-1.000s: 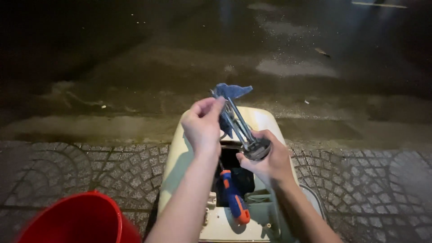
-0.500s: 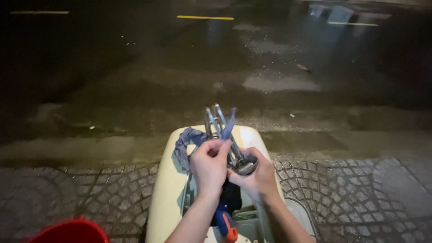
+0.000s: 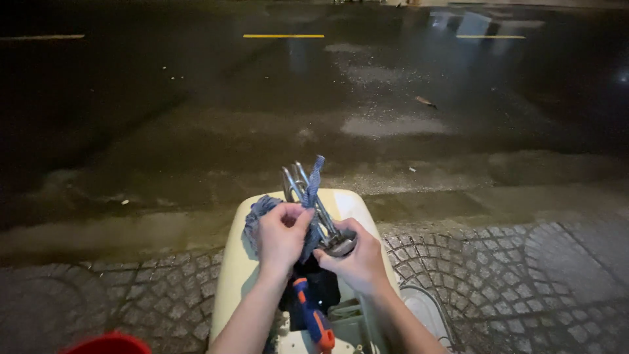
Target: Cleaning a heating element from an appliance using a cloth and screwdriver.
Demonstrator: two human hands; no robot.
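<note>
Both your hands now close together over cream casing. Left hand clenched on blue cloth, pressed against metal heating element; right hand grasping its base. Cloth has shifted from tip down to shaft.

Below me sits a cream-coloured appliance casing with its inside open, and an orange-and-blue screwdriver lies in it. A red bucket peeks in at the bottom left. I see grey cobbled paving around me, then a wet dark road beyond, with yellow lane marks and a fallen leaf on it.
</note>
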